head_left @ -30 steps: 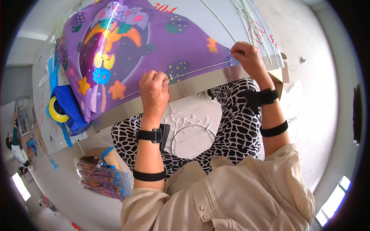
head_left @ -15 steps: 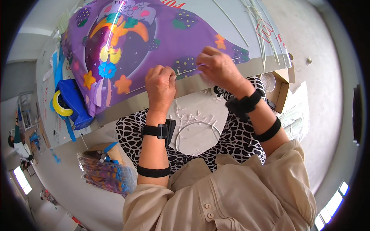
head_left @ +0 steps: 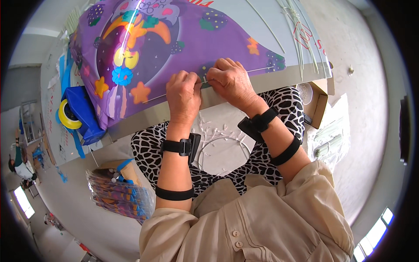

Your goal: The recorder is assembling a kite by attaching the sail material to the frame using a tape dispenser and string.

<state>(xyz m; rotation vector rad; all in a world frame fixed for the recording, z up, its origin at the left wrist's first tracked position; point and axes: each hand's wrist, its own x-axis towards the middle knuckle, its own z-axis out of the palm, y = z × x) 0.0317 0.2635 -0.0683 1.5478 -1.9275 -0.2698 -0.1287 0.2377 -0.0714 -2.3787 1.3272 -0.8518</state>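
Note:
A purple printed sheet (head_left: 196,52) with stars and flowers, like a kite sail, lies across the tabletop. A thin white rod (head_left: 259,70) runs along its near edge, showing on both sides of my hands. My left hand (head_left: 183,95) is closed at this edge, its fingertips pinching the rod. Close by on the right, my right hand (head_left: 231,82) is closed on the rod too, thumb and forefinger together. Between them shows a small white fitting (head_left: 204,80) on the rod. My fingers partly hide it.
A blue tape dispenser (head_left: 83,115) with a yellow-cored roll stands on the table's left. Loose pale rods (head_left: 297,37) lie at the far right. Below are a cardboard box (head_left: 321,105), bagged rods (head_left: 329,142), a clear bag of printed pieces (head_left: 120,192), and white pieces on the floor (head_left: 222,153).
My right hand has moved left and slightly down along the rod, and now sits close to my left hand. The left hand has stayed nearly in place.

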